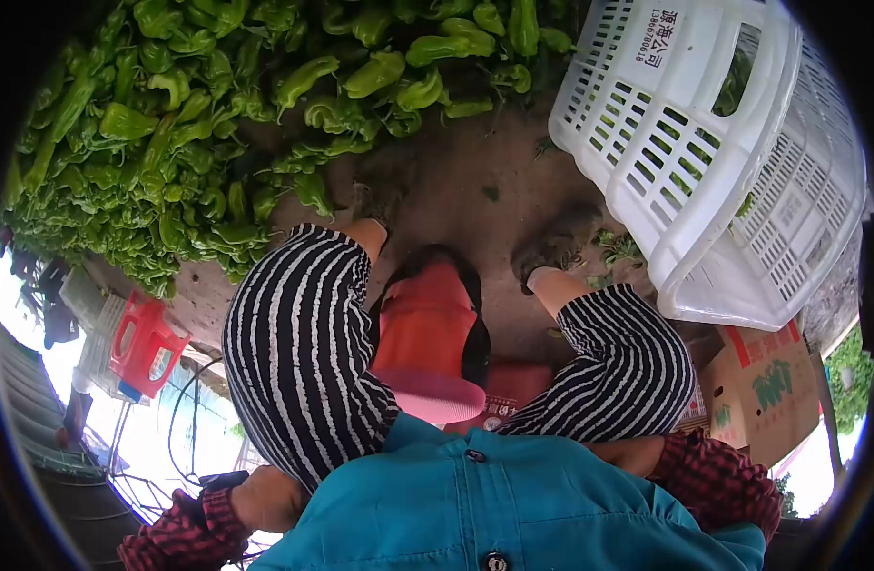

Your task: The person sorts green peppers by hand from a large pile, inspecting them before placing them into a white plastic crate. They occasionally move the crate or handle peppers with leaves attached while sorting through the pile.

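Observation:
My left hand point(270, 499) is low at the left, beside my striped trouser leg point(304, 352). A dark flat object point(224, 480) lies right by its cuff; I cannot make out whether the hand holds it. My right hand point(631, 455) shows only as a strip of skin between the checked sleeve and the blue shirt. Its fingers are hidden behind my lap. Beyond my feet spreads a large heap of green peppers point(170, 143). Between my legs is a red object point(427, 324) with a pink mesh-like rim.
A white slatted plastic crate point(637, 143) leans at the upper right, with green showing through its slots. Below it stands a printed cardboard box point(765, 390). At the left is a red plastic item with handle openings point(147, 344). Bare earth point(475, 181) lies between my feet.

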The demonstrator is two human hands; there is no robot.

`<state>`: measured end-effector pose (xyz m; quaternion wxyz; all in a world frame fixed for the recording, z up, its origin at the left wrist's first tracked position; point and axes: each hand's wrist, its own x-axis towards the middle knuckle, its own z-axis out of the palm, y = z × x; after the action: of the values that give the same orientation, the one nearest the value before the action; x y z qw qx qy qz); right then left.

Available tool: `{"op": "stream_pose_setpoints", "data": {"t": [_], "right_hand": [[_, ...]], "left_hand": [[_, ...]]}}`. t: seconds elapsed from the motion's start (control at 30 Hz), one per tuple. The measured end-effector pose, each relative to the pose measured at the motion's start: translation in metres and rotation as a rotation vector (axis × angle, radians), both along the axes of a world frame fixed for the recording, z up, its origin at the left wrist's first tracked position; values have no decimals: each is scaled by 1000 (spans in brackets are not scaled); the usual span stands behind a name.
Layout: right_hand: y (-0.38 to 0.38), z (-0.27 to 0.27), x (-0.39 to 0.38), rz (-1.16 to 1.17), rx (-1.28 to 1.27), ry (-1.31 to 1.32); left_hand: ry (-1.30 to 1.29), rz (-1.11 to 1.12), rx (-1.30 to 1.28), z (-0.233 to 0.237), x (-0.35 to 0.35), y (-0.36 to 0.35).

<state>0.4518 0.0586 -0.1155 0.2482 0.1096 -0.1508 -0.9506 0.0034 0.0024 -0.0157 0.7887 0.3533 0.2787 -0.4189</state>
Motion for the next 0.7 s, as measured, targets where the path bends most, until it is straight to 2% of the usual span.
{"op": "stream_pose_setpoints", "data": {"t": [0.17,0.23,0.27,0.3,0.33,0.37,0.43,0.47,0.5,0.53,0.57,0.6,0.63,0.67,0.7], "right_hand": [[33,-11,-16,34,237,-18],[34,-18,-16,115,218,10],[25,-25,-9,225,128,13],[18,-23,-6,221,187,-16],[15,-19,-10,99,210,-56],[10,-12,-14,-18,216,-86],[0,-5,-12,-37,185,-152],[-6,-6,-6,38,201,-201],[3,-8,-14,112,229,-237],[18,0,-16,235,549,-278],[51,23,-38,451,1039,-302],[50,30,-34,130,1323,-576],[60,43,-48,-224,1430,-923],[70,40,-54,-442,1861,-1000],[91,37,-64,-303,2350,-1082]], "left_hand": [[-78,-87,147,-32,8,13],[-115,-133,252,-48,8,11],[-127,-139,307,-57,3,-1],[-186,73,459,-68,-8,-24],[-244,290,582,-73,-14,-35],[-254,292,604,-72,-11,-30],[-218,55,462,-66,-3,-22],[-274,184,634,-77,-11,-50],[-251,201,675,-81,-8,-46],[-240,150,608,-82,0,-27],[-216,103,528,-78,4,-12],[-217,146,538,-77,4,-7],[-223,192,544,-77,4,-7],[-215,247,537,-77,4,-6],[-220,300,533,-77,2,-7]]}}
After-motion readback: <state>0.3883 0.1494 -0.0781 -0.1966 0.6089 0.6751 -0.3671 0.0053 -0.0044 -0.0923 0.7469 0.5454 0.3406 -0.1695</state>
